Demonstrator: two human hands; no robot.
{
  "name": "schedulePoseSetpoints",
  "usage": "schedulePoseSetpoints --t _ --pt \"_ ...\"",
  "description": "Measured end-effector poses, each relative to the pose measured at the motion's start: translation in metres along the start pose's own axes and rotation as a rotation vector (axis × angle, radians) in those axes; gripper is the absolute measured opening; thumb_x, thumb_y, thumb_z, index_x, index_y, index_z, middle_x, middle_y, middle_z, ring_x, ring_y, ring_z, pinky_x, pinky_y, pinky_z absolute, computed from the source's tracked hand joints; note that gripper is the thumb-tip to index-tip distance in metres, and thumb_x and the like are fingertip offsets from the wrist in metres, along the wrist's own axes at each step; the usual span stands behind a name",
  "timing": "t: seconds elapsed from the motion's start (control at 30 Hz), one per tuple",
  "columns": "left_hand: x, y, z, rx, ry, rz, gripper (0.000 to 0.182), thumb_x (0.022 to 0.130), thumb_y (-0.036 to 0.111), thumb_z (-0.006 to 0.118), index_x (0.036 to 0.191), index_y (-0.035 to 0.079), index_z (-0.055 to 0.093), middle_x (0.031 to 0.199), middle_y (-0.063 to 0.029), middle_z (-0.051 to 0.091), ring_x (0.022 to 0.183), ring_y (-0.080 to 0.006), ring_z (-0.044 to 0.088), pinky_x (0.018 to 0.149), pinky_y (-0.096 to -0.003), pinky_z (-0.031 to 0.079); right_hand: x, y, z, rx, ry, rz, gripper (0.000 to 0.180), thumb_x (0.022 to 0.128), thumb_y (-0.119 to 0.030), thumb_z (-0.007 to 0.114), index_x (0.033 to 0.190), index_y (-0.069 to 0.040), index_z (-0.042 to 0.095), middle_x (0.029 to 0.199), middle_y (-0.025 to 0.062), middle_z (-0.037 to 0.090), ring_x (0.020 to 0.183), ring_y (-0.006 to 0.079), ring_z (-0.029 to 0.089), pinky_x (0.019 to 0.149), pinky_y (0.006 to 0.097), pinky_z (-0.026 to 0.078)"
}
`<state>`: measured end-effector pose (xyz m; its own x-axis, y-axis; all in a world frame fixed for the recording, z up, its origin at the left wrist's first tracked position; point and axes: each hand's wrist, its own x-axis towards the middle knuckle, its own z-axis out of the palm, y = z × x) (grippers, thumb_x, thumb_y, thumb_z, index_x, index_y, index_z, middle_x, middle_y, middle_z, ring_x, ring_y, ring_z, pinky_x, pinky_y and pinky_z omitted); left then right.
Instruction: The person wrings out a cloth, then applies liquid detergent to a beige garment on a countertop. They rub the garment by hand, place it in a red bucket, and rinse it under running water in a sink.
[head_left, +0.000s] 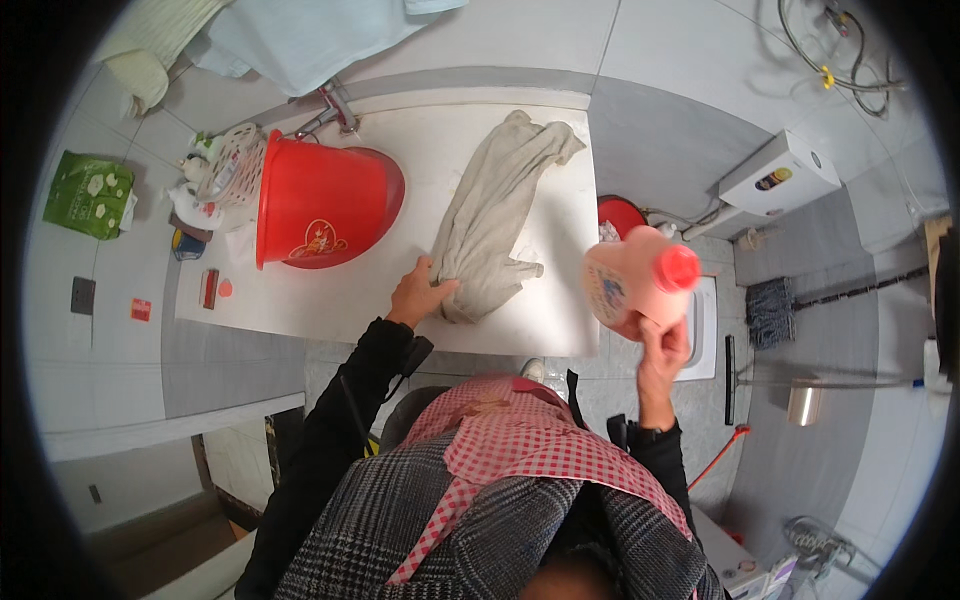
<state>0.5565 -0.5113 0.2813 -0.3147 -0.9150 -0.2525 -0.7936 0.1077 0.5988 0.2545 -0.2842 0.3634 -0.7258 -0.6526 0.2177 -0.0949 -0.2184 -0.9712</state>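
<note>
A damp-looking beige-grey cloth garment (491, 217) lies bunched lengthwise on the white countertop (382, 300). At its near left edge is my left hand (420, 294), the thumb over the fabric and the fingers along the edge. My right hand (664, 349) grips a pink plastic detergent jug (634, 262) by its handle side, past the counter's right end. The jug is tilted, with its red cap (677, 268) on and facing up toward me. Its label bears writing and a picture.
A red plastic bucket (322, 202) lies on its side left of the garment, below a chrome faucet (330, 112). Behind it stand a white basket (232, 165) and bottles. A red basin (621, 216), a squat toilet (705, 330) and a mop (771, 313) are to the right.
</note>
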Motion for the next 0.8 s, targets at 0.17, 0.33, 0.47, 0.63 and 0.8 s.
schedulePoseSetpoints --t 0.17,0.33,0.47,0.63,0.8 --pt "-0.015 -0.015 0.005 0.064 -0.025 -0.068 0.041 0.087 0.039 0.055 0.11 0.006 0.061 0.099 -0.0229 0.067 0.096 -0.0422 0.063 0.084 -0.046 0.048 0.051 0.053 0.042 0.129 -0.188 0.092 0.014 0.091 -0.008 0.067 0.1 -0.001 0.058 0.091 -0.0005 0.061 0.079 0.0053 0.054 0.07 0.0213 0.047" --pt "-0.021 -0.005 0.016 0.264 0.201 -0.005 0.042 0.086 0.044 0.058 0.104 0.007 0.065 0.098 -0.0195 0.065 0.095 -0.0396 0.061 0.081 -0.0475 0.048 0.085 0.105 0.068 0.127 -0.179 0.094 0.015 0.091 -0.011 0.067 0.101 -0.003 0.06 0.094 0.0004 0.062 0.08 0.0061 0.054 0.074 0.0207 0.046" --pt "0.0 0.014 0.019 0.339 0.298 0.119 0.044 0.08 0.047 0.065 0.102 0.009 0.066 0.096 -0.0157 0.063 0.093 -0.0359 0.06 0.076 -0.0464 0.048 0.112 0.13 0.075 -0.189 -0.169 -0.083 0.026 0.086 -0.013 0.073 0.105 -0.001 0.06 0.095 0.0032 0.061 0.085 0.0132 0.055 0.075 0.0252 0.045" --pt "0.018 -0.007 0.016 0.076 0.094 0.031 0.038 0.078 0.037 0.07 0.097 0.005 0.064 0.087 -0.0146 0.064 0.082 -0.0315 0.062 0.07 -0.0394 0.049 0.109 0.107 0.09 -0.488 -0.115 -0.179 0.034 0.08 -0.016 0.077 0.106 -0.001 0.062 0.095 0.0074 0.06 0.086 0.0194 0.055 0.075 0.0294 0.045" --pt "0.027 -0.027 0.001 -0.476 -0.014 0.026 0.019 0.085 0.02 0.065 0.092 0.003 0.06 0.079 -0.008 0.063 0.071 -0.0209 0.059 0.067 -0.0313 0.047 0.059 0.092 0.073 -0.638 0.004 -0.102 0.024 0.086 -0.011 0.07 0.107 0.0 0.063 0.086 0.0078 0.064 0.071 0.0149 0.059 0.065 0.0282 0.049"
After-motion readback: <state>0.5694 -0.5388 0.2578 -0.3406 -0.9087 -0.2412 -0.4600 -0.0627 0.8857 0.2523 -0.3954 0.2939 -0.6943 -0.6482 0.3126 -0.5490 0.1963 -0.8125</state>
